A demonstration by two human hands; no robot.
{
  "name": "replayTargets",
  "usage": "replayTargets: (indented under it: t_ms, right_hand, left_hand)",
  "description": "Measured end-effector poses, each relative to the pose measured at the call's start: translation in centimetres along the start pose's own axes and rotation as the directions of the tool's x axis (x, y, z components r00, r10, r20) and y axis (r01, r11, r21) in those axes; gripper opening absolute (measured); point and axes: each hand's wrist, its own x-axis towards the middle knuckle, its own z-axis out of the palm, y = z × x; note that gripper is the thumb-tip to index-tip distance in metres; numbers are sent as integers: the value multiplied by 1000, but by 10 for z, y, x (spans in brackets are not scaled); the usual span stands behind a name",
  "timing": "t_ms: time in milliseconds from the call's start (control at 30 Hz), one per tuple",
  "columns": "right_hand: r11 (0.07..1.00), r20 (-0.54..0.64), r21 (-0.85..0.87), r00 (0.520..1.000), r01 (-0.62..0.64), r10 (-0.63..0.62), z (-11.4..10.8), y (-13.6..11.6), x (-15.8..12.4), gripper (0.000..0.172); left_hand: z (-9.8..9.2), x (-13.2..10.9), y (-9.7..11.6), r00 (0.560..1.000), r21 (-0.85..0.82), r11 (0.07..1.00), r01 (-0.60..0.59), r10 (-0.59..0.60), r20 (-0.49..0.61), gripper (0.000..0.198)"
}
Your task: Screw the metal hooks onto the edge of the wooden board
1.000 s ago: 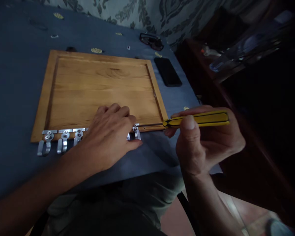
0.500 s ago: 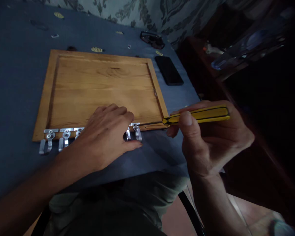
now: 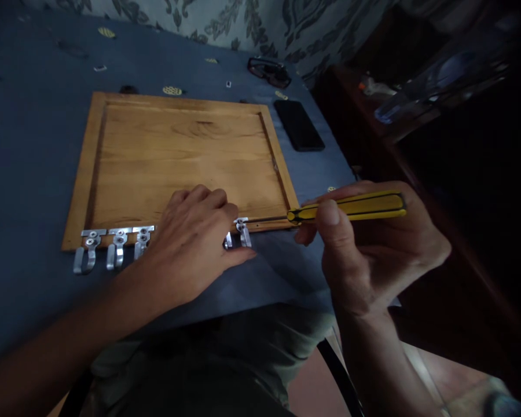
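A wooden panel (image 3: 178, 156) lies flat on a blue cloth. Several metal hooks (image 3: 115, 246) are screwed along its near edge. My left hand (image 3: 191, 243) lies palm down on that edge, fingers spread, covering the middle hooks. My right hand (image 3: 369, 249) is closed around a yellow-handled screwdriver (image 3: 351, 207), held nearly level. Its thin shaft points left, with the tip at the rightmost hook (image 3: 242, 230).
A black phone (image 3: 298, 124) lies right of the panel, and dark glasses (image 3: 269, 70) beyond it. The blue cloth (image 3: 30, 145) has small yellow motifs. A dark wooden shelf (image 3: 373, 121) with clutter stands at the right. My lap shows below the table edge.
My right hand and the screwdriver shifted slightly, the handle rising then settling. The view drifted a little. My left hand stays on the panel's near edge.
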Motion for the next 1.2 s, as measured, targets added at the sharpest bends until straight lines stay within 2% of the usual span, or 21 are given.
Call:
replayTargets:
  t_ms: [167, 300, 433, 567, 767, 1100, 1200]
  right_hand:
    - [999, -5, -23, 999, 36, -36, 0, 2, -1, 8]
    - [998, -15, -65, 1000, 13, -14, 0, 0, -2, 8]
    - [998, 0, -45, 999, 51, -51, 1, -2, -1, 8]
    - [999, 0, -27, 1000, 30, -30, 3, -4, 0, 7]
    - [998, -35, -28, 998, 60, -61, 7, -7, 0, 6]
    - [994, 12, -26, 995, 102, -102, 9, -7, 2, 7]
    - [996, 25, -42, 997, 77, -76, 8, -6, 5, 7]
  left_hand:
    - [1, 2, 1, 1000, 3, 1000, 24, -24, -5, 35]
    - [1, 3, 0, 1000, -1, 1000, 20, -20, -8, 30]
    - [-1, 4, 1, 1000, -10, 1000, 16, -16, -12, 28]
    - [1, 4, 0, 999, -32, 999, 12, -13, -43, 25]
    - [3, 4, -1, 999, -39, 999, 1, -3, -54, 27]
    - [2, 4, 0, 999, -22, 1000, 8, -9, -50, 27]
    - [3, 5, 0, 999, -22, 1000, 0, -1, -53, 26]
